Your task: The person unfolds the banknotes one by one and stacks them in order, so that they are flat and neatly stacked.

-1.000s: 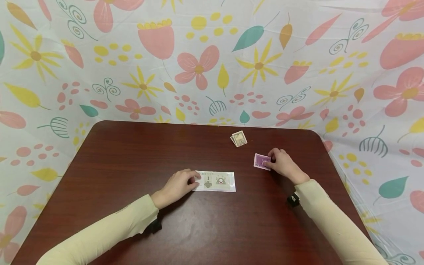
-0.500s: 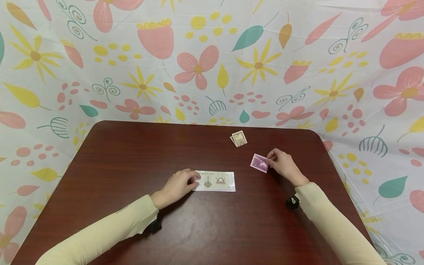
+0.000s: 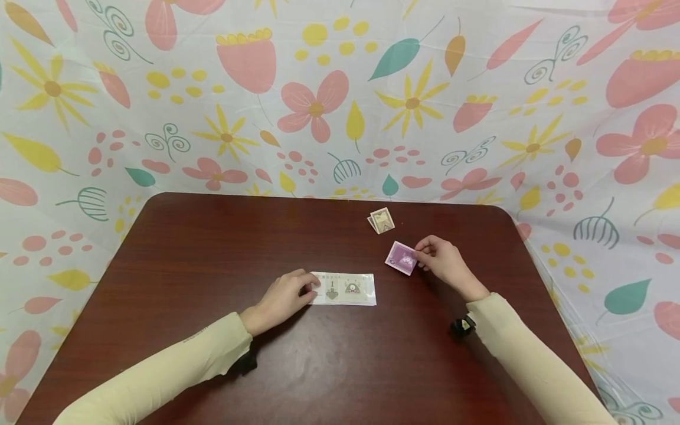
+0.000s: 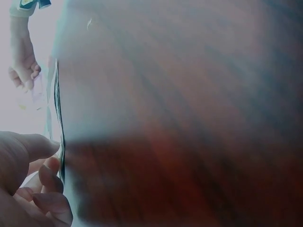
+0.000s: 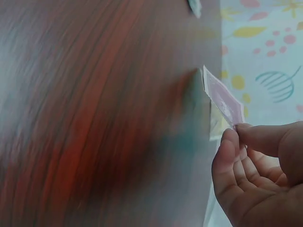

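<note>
My left hand (image 3: 281,302) grips the left end of a thin stack of banknotes (image 3: 347,289), the top one pale with a "1" and a small drawing printed on it. The left wrist view shows my thumb (image 4: 40,145) at the edge of that stack, the other fingers curled by it. Between thumb and index fingertip, my right hand (image 3: 443,262) pinches a folded purple banknote (image 3: 401,258). The right wrist view has this purple note (image 5: 225,97) standing out from the fingertips, over the table. Behind it lies a folded tan banknote (image 3: 382,220), its halves slightly spread.
A dark red-brown wooden table (image 3: 212,242) with rounded far corners bears everything. A white cloth (image 3: 319,159) with flowers and leaves hangs behind and beside it. Each wrist carries a black strapped device, like the one at the right sleeve (image 3: 463,326).
My right hand has moved left and slightly toward me with the purple note, which has come up from the table and nearer the stack. My left hand stays put.
</note>
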`<state>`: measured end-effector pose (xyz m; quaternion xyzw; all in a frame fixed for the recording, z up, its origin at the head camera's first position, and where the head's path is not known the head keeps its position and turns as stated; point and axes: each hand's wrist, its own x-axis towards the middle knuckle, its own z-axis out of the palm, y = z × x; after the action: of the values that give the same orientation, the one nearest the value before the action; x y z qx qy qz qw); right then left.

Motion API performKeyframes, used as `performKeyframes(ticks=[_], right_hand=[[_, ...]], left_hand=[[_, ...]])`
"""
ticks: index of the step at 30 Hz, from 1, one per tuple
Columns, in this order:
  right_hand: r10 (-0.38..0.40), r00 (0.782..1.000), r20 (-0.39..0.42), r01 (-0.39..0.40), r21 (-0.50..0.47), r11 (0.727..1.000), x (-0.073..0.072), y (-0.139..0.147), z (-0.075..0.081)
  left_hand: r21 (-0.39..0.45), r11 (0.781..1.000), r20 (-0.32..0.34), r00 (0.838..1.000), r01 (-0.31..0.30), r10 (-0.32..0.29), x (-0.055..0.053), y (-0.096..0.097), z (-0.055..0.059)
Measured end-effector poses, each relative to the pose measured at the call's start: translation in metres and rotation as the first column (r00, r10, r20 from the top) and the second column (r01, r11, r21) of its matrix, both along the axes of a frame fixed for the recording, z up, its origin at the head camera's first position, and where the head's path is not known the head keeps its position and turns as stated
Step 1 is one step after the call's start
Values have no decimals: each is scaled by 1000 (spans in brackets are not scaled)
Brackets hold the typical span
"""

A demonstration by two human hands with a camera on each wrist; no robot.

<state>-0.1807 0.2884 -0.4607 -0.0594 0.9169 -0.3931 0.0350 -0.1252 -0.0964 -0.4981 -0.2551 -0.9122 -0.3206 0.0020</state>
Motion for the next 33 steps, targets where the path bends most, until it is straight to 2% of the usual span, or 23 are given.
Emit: performKeyframes(ticks=[7,14,19,24,30,33], right_hand=[[29,1000,8,-28,-68,997,6,-21,8],[87,996,22,-83,-150,985,13,-46,17],[134,991,13,-131,-158,979,19,-64,20],[178,984,12,-173,-165,971,25,-78,20],[219,976,1,-215,-177,960,29,-91,16],[228,974,-1,-224,-193,955,31,-94,15]], left_hand=[[5,1000,-23,1000,-15,15,1,1,2],[54,998,-58,998,-17,20,-2,11,6],[88,996,-37,999,-11,14,-4,20,13],[159,987,-3,1000,-8,8,-7,30,18],[263,965,76,997,-12,-8,-8,39,18],[308,951,84,996,-10,-17,-8,40,17]])
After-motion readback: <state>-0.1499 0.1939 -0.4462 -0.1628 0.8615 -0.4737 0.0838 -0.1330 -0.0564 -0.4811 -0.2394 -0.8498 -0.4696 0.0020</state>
